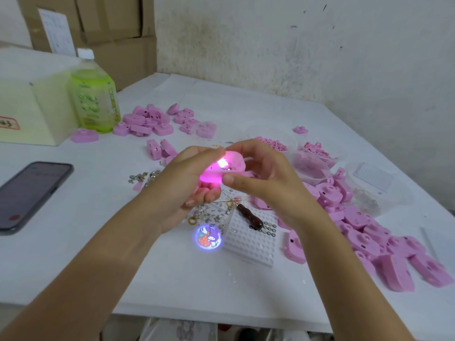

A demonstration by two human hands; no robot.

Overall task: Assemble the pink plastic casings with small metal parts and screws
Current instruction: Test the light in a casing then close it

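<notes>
- Pink casing (231, 166) glows above the desk (73, 254), pinched between curled fingers of left hand (182, 185) and right hand (266, 178).
- Probably a light test; screwing it closed next needs a steady hold.

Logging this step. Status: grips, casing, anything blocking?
Both left grip and right grip hold the pink casing, lit inside. Projected image on table beneath. Nothing blocking; brown-handled tool lies underneath.

Both hands (221, 178) grip lit pink casing (222, 169) above table (98, 267).
</notes>
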